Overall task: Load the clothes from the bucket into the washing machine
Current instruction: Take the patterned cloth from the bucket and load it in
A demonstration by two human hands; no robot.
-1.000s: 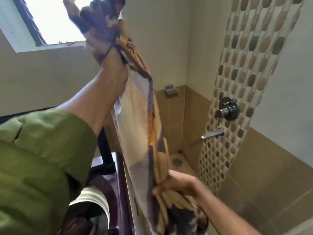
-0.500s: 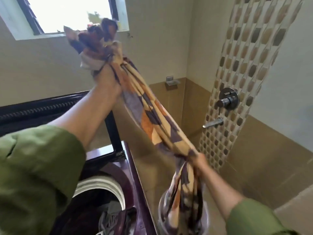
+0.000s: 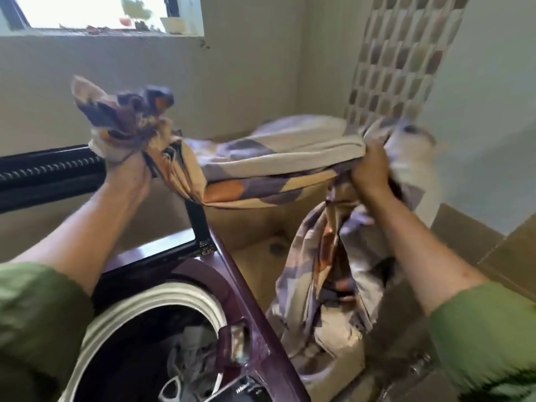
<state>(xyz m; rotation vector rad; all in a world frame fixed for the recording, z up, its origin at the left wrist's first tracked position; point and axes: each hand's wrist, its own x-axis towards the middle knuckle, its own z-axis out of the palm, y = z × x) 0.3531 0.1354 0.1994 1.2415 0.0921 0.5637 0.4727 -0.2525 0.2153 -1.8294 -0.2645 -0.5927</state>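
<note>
Beige bathroom tiles back a long patterned cloth (image 3: 269,158) — soft, floppy, bulky — bunched in the gripping left hand (image 3: 127,172) and right hand (image 3: 369,166), best gathered mid-length before the washing machine (image 3: 261,329).

You can read one text only: white lettering "Whi…" on dark panel (image 3: 245,390) at washer (image 3: 255,320) front edge, rest cut off and blurred. No other labels, numbers or signs legible to you.

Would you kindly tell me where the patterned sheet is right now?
In the head view, the patterned sheet stretches mid-air between the left hand and right hand, its tail hanging right of the washing machine.
</note>
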